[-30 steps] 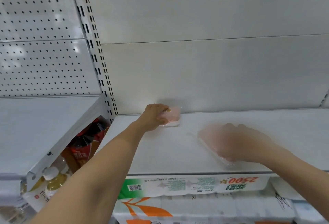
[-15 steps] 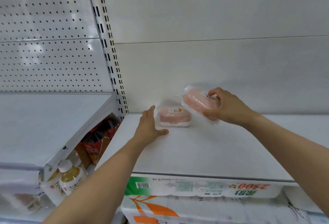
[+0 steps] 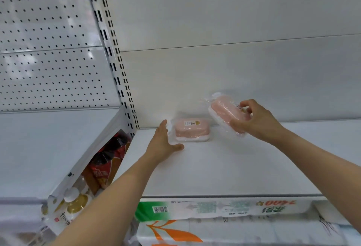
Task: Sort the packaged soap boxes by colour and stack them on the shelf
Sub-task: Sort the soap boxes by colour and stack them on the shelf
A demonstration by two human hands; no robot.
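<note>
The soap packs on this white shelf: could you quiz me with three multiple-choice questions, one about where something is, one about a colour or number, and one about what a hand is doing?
1. Where does the pink soap pack lying on the shelf sit?
A. At the back, near the slotted upright
B. At the front edge
C. On the shelf below

2. How many pink soap packs are in view?
A. One
B. Two
C. Four

3. What is the right hand doing?
A. Resting flat on the shelf
B. Hanging idle
C. Gripping a soap pack in the air

Answers:
1. A: the lying pack rests against the back wall, right of the slotted upright.
2. B: one lies down, and one held pack is tilted above it.
3. C: the right hand curls round the held pack, while the left hand lies open beside the lying pack.
</note>
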